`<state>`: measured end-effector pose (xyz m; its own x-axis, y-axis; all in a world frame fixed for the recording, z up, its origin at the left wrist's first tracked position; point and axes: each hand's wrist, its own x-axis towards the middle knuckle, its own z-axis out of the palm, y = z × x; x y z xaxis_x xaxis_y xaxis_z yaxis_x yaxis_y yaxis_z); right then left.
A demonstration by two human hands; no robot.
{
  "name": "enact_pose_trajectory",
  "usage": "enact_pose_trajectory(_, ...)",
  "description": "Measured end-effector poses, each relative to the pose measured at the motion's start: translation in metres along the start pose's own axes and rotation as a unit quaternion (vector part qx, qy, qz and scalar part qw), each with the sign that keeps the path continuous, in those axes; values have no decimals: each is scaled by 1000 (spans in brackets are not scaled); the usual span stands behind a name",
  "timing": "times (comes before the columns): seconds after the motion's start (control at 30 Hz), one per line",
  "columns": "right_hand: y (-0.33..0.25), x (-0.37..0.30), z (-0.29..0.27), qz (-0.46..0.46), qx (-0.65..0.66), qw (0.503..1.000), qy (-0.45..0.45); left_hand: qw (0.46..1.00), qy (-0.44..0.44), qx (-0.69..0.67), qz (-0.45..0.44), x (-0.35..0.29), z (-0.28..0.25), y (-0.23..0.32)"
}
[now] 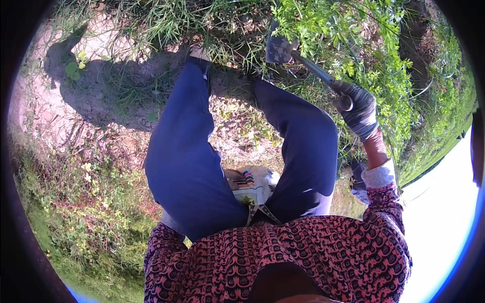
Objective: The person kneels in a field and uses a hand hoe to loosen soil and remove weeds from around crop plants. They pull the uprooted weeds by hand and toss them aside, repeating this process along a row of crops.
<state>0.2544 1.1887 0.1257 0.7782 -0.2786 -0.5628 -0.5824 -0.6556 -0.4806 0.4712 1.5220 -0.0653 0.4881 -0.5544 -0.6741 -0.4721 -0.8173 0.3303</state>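
Observation:
My right hand, in a grey ribbed glove, is closed round the handle of a short hand hoe. Its flat, soil-marked metal blade rests low among the grass and feathery green plants, partly covered by leaves. My left sleeve goes down beside the left thigh, which covers that forearm. A brownish shape shows at the inner edge of that thigh, against a white sack with coloured print; whether it is my left hand I cannot make out.
My knees are bent wide, with dark shoes on the soil. Weedy grass grows ahead. Dry bare soil and my shadow lie at left. Denser green plants stretch away at right.

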Motion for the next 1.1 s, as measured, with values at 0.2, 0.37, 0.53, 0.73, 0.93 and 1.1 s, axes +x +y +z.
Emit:
enact_pose_trajectory(0.2, 44, -2, 18, 33, 99, 994, 15, 986, -45, 157, 38, 88, 55, -30)
enact_pose_trajectory(0.37, 64, -13, 60, 52, 199, 975, 83, 965, -62, 240, 82, 118, 83, -59)
enact_pose_trajectory(0.53, 70, -25, 95, 54, 282, 949, 132, 944, -80, 298, 118, 112, 81, -93)
enact_pose_trajectory(0.73, 60, -80, 124, 65, 253, 937, 233, 911, -145, 367, 122, 58, 33, -142)
enact_pose_trajectory(0.93, 70, -171, 150, 128, 360, 883, 272, 855, -271, 421, 137, -2, -40, -171)
enact_pose_trajectory(1.1, 75, -213, 187, 178, 453, 817, 309, 839, -285, 358, 295, -30, -113, -71)
